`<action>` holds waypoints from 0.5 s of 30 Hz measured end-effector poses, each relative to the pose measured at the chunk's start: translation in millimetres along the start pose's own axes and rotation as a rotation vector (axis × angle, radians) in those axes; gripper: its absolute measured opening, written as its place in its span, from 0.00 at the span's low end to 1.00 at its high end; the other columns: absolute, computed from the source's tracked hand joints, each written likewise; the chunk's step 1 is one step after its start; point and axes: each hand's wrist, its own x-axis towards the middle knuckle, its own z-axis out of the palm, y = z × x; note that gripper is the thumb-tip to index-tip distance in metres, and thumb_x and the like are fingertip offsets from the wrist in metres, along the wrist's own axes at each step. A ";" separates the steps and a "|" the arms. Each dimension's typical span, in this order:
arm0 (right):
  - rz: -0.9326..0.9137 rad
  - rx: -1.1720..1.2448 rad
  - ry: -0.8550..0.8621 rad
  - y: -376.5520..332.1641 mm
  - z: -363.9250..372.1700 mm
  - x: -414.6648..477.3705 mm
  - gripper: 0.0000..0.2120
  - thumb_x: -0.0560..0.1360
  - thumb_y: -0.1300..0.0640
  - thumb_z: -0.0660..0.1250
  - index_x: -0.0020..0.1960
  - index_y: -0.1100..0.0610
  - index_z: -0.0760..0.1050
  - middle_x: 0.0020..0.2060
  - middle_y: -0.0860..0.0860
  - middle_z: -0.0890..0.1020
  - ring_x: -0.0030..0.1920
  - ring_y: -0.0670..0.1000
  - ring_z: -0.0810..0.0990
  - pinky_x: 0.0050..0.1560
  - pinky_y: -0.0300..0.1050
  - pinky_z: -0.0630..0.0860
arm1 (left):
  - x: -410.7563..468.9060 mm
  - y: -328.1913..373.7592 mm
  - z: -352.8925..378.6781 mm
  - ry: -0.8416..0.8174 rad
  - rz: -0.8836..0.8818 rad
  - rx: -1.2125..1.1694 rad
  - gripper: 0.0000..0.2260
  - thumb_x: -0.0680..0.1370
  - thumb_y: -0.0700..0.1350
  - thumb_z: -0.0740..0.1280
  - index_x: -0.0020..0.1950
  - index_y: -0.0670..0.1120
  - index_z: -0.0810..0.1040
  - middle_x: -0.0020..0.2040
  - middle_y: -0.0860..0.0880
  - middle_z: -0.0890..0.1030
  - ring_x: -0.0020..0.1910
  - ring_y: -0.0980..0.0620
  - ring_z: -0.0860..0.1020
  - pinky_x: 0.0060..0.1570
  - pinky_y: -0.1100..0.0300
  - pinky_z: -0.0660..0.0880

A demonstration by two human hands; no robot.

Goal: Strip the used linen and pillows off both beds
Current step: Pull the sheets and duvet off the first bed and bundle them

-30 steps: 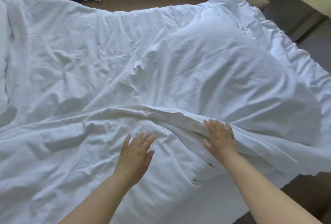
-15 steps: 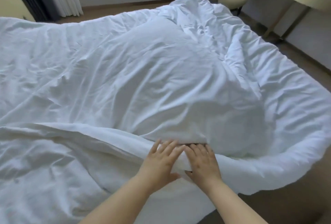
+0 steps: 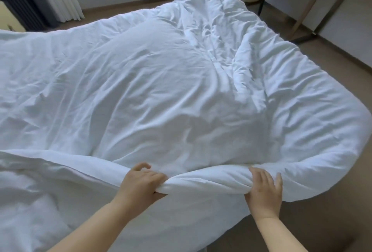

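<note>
Head view: left hand (image 3: pixel 141 185) grips the rolled near edge of the duvet (image 3: pixel 161 90) covering the bed; right hand (image 3: pixel 263 193) lies spread against it; a one-sided pull risks slippage, dragging linen onto the floor (image 3: pixel 332 211).

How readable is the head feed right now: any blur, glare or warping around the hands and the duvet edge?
Head view: soft, even light with a bluish cast, no glare, only shallow shadows in the duvet creases; the left hand gripping the rolled edge is fairly sharp; the right hand looks slightly smeared at the fingers; the floor at bottom right is blurred; the wide lens bows the duvet's outer edge.
</note>
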 end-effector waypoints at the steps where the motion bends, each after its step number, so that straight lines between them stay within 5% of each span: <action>1: -0.011 0.020 0.087 1.6 -10.2 3.6 0.13 0.60 0.62 0.65 0.45 0.59 0.70 0.29 0.56 0.81 0.32 0.59 0.82 0.65 0.53 0.57 | -0.5 0.4 -4.8 0.037 0.006 -0.020 0.25 0.78 0.57 0.52 0.29 0.49 0.79 0.21 0.56 0.74 0.20 0.55 0.72 0.45 0.66 0.66; 2: -0.018 0.058 0.137 1.7 -23.9 9.4 0.09 0.62 0.62 0.59 0.41 0.61 0.73 0.25 0.56 0.79 0.26 0.58 0.80 0.58 0.55 0.64 | 2.1 1.1 -10.8 0.078 0.016 -0.036 0.30 0.80 0.59 0.47 0.29 0.50 0.79 0.21 0.57 0.74 0.19 0.55 0.72 0.45 0.66 0.66; 4: -0.028 0.106 0.204 1.6 -54.5 24.3 0.06 0.58 0.69 0.65 0.35 0.64 0.75 0.21 0.56 0.76 0.22 0.60 0.76 0.42 0.57 0.76 | 13.7 2.4 -25.9 0.150 0.005 -0.052 0.33 0.80 0.61 0.43 0.29 0.50 0.79 0.21 0.57 0.74 0.20 0.56 0.73 0.44 0.67 0.66; 6: -0.028 0.134 0.253 4.3 -83.7 40.6 0.15 0.54 0.71 0.72 0.40 0.65 0.73 0.24 0.58 0.77 0.23 0.63 0.76 0.34 0.63 0.77 | 28.2 2.2 -44.9 0.182 -0.002 -0.074 0.32 0.80 0.61 0.43 0.30 0.51 0.80 0.21 0.58 0.75 0.20 0.57 0.74 0.44 0.68 0.66; 10: -0.029 0.187 0.290 11.9 -112.9 64.0 0.13 0.63 0.52 0.58 0.46 0.58 0.67 0.33 0.60 0.80 0.32 0.62 0.80 0.44 0.64 0.74 | 51.4 -5.0 -76.0 0.179 -0.065 -0.087 0.10 0.70 0.57 0.57 0.42 0.57 0.75 0.23 0.61 0.75 0.23 0.56 0.76 0.39 0.69 0.65; 12: -0.046 0.202 0.279 12.3 -114.3 72.3 0.12 0.64 0.54 0.56 0.44 0.58 0.69 0.31 0.59 0.80 0.31 0.62 0.79 0.42 0.62 0.74 | 58.0 -11.3 -74.0 0.148 -0.126 -0.133 0.12 0.68 0.57 0.58 0.48 0.57 0.71 0.24 0.62 0.75 0.26 0.55 0.77 0.39 0.68 0.65; 15: -0.008 0.349 0.254 8.1 -124.0 102.6 0.16 0.66 0.55 0.56 0.42 0.64 0.77 0.32 0.59 0.80 0.32 0.62 0.79 0.39 0.49 0.71 | 80.3 -26.2 -75.0 0.233 -0.156 -0.122 0.14 0.78 0.61 0.51 0.50 0.55 0.71 0.25 0.58 0.77 0.26 0.54 0.77 0.37 0.67 0.65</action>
